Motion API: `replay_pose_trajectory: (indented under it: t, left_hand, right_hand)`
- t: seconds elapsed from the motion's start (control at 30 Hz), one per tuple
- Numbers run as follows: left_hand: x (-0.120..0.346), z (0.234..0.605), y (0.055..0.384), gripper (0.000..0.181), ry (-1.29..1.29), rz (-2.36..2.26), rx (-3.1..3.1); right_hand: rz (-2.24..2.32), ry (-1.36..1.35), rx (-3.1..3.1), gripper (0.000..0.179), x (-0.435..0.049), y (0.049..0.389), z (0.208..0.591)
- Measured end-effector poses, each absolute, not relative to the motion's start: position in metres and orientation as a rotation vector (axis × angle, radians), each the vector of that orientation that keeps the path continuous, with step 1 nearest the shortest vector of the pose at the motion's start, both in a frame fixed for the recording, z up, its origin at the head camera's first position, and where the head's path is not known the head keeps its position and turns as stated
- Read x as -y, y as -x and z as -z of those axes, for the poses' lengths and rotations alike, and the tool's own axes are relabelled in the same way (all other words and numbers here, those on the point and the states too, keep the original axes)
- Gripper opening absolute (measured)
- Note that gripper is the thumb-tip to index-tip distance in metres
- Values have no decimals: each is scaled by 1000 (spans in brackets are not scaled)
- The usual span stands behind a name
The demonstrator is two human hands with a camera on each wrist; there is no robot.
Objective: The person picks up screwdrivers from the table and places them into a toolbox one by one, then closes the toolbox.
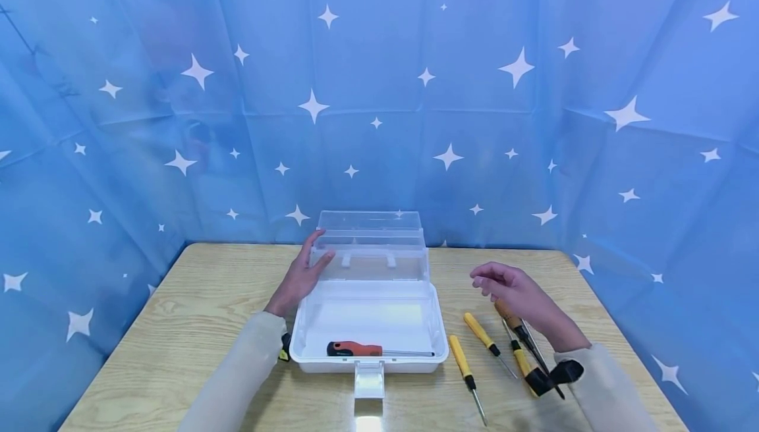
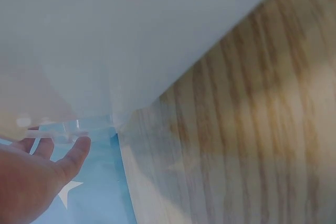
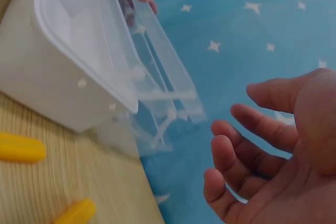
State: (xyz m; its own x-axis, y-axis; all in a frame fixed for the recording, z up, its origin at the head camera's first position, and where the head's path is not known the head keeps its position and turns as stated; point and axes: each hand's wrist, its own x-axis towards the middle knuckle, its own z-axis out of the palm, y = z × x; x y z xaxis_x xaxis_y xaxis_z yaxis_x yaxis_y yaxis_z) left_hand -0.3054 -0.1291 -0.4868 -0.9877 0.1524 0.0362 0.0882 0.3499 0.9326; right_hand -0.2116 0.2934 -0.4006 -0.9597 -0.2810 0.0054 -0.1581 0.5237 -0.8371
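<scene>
Transparent plastic lid (image 1: 367,267) of a white rectangular box (image 1: 379,313) sits gripped in the left hand (image 1: 301,279); the right hand (image 1: 522,292), fingers loosely curled (and empty), hovers near yellow-handled screwdrivers (image 1: 479,330).

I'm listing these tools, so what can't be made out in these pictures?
- Head: black-and-yellow item, mostly hidden by box and left sleeve.
- Head: part of the brown handle, behind the right hand.
- Right wrist: one yellow handle, cut off by the left edge; another yellow handle, by the bottom.
- Left wrist: inside of the box, hidden by its wall.
</scene>
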Motion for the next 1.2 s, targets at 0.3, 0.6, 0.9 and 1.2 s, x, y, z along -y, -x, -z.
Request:
replay_pose_trajectory:
  t: [0.3, 0.6, 0.9, 1.2]
  left_hand:
    - [129, 487, 305, 74, -221, -1761, -2501]
    - [128, 487, 304, 70, -226, -1771, -2512]
    - [127, 488, 304, 71, -215, -1764, -2524]
    - [127, 487, 302, 73, -198, -1772, -2510]
  right_hand:
    - [1415, 317, -2651, 33, -317, 215, 412]
    - [1441, 195, -2640, 38, -337, 223, 427]
    - [1486, 108, -2622, 42, -352, 230, 438]
    - [1499, 35, -2623, 50, -364, 236, 449]
